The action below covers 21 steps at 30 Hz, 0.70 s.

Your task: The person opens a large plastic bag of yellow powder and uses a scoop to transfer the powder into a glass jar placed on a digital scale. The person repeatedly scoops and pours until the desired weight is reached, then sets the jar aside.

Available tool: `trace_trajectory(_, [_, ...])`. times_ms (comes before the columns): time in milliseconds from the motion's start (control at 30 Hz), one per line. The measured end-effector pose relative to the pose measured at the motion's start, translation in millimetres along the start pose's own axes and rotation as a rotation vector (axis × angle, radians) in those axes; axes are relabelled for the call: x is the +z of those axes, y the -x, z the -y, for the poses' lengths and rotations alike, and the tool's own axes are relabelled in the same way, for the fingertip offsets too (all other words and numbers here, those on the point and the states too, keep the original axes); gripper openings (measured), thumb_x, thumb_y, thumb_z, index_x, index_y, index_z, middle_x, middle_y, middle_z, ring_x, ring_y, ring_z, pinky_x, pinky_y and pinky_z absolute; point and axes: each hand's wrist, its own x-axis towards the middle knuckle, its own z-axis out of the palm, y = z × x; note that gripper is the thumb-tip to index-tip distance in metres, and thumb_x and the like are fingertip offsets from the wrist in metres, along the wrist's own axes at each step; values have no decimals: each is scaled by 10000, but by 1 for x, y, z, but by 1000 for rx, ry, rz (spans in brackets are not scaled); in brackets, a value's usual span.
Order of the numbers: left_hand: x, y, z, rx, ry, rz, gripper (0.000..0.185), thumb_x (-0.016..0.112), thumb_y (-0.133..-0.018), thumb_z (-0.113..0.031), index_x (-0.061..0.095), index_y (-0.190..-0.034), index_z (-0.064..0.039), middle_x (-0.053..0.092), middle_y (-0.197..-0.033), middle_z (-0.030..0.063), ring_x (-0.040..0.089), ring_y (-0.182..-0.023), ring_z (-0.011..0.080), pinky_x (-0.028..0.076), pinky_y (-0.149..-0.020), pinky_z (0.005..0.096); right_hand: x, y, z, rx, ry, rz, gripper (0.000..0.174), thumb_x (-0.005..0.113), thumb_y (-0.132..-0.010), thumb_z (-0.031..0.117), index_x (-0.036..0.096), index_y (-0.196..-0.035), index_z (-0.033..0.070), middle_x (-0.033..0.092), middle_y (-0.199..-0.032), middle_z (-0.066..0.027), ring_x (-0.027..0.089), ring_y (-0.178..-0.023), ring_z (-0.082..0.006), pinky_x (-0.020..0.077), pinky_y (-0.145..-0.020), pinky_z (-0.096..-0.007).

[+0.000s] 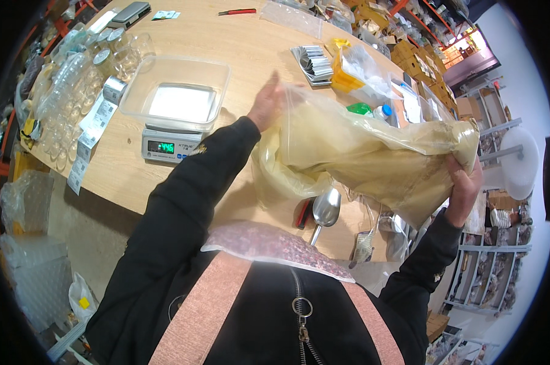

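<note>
A large yellowish translucent plastic bag [370, 164] is spread between my two hands above the table. My right hand [465, 185] grips its gathered end at the right. My left hand [269, 102] is at the bag's upper left edge, partly behind the clear film; whether its fingers close on the film is unclear. Left of it, a clear plastic tub [176, 118] rests on a digital scale [172, 146] with a lit display. Under the bag lie a metal scoop [327, 209] and a red and black tool [304, 213].
Glass jars [115, 54] and a printed label strip [86, 141] lie at the left. An orange bin [348, 75] and stacked silvery packets [312, 64] stand beyond the bag. A striped glove [362, 248] lies near the front edge. A person [503, 218] is far off at the right.
</note>
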Motion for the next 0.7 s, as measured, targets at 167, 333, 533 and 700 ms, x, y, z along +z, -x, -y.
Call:
trace_trajectory(167, [-41, 26, 5, -56, -1296, -464, 680, 517, -857, -477, 495, -1201, 109, 616, -1103, 235, 597, -1041, 309, 460, -906, 351, 8, -4, 6, 13, -9, -7, 428, 668, -771, 210, 592, -1122, -24, 623, -1033, -59, 564, -925, -145, 421, -838, -266])
trace_trajectory(333, [18, 65, 12, -147, -1534, -462, 559, 661, -711, -440, 633, -924, 76, 639, -907, 281, 625, -893, 398, 490, -792, 419, 14, -12, 16, 23, 46, 3, 419, 654, -783, 235, 598, -1107, -24, 621, -1009, -56, 560, -901, -140, 419, -821, -259])
trace_trajectory(533, [-9, 51, -8, 41, -1584, -497, 397, 633, -673, -282, 641, -869, 62, 630, -870, 280, 612, -867, 415, 483, -783, 426, 21, -29, 40, -64, 142, 40, 383, 658, -781, 259, 630, -1045, -18, 634, -935, -53, 563, -866, -132, 422, -800, -262])
trace_trajectory(700, [-15, 51, -15, -50, -1511, -468, 362, 628, -699, -281, 644, -857, 44, 639, -858, 241, 615, -834, 365, 485, -747, 397, 27, -44, 44, -101, 116, 105, 321, 682, -760, 169, 639, -1025, -6, 641, -917, -37, 577, -822, -117, 444, -753, -250])
